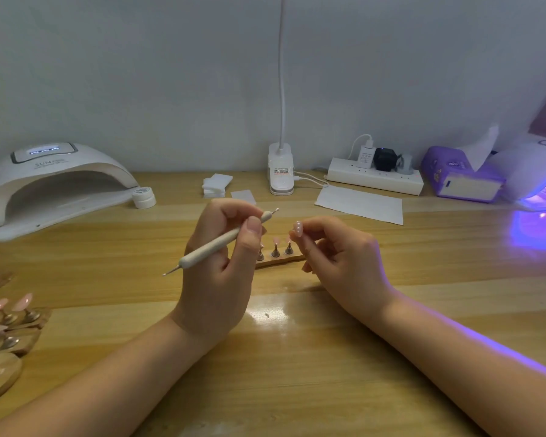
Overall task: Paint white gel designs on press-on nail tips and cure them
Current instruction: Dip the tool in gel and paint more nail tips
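Head view: the left hand (pixel 221 266) grips a dotting tool (pixel 224 242) — fingers curled round its shaft, tip up. Close beside it, the right hand (pixel 338 253) pinches a nail tip (pixel 298 229) bearing white dots, raised above the wooden holder strip (pixel 281 259) on the table (pixel 297 357). A curing lamp (pixel 540 184) glows violet at far right.

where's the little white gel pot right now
In the head view the white gel pot sits on the wooden table at the back left, at the right front corner of the white nail lamp, left of the stacked wipes.
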`<action>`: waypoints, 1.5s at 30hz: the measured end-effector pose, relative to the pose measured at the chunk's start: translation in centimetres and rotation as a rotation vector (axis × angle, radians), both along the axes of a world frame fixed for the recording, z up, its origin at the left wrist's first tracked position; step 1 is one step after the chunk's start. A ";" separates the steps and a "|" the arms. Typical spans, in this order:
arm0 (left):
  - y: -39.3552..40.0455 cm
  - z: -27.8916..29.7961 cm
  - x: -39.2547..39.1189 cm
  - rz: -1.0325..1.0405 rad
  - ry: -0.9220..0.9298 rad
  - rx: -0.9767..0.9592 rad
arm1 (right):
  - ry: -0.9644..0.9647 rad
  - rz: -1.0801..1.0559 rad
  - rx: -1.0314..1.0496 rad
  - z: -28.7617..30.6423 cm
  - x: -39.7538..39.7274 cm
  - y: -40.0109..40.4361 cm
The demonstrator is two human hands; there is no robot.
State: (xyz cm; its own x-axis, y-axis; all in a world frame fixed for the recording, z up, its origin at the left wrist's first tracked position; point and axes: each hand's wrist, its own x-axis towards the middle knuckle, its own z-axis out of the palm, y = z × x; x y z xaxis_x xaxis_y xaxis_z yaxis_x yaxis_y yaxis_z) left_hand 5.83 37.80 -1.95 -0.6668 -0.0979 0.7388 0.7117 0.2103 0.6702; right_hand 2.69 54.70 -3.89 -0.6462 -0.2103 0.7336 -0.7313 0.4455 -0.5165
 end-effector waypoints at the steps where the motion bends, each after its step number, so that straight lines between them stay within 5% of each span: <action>1: 0.0 0.0 0.0 -0.005 -0.009 0.012 | -0.003 0.004 -0.012 0.0 0.0 0.0; 15: -0.2 -0.6 -0.4 -0.024 -0.044 0.042 | -0.069 -0.087 0.002 0.0 -0.3 0.0; 27: -0.1 -1.4 -0.3 0.001 -0.154 0.037 | -0.353 -0.370 0.320 -0.7 -1.8 0.0; 34: 0.0 -1.3 -0.1 0.023 -0.150 0.015 | -0.239 -0.436 0.448 -0.1 -0.7 0.1; 39: 0.0 -1.2 -0.1 0.011 -0.164 0.026 | -0.082 -0.479 0.246 0.8 -1.0 1.3; 45: -0.1 -1.3 -0.1 -0.005 -0.174 0.030 | -0.557 -0.455 0.249 -0.1 -3.8 4.3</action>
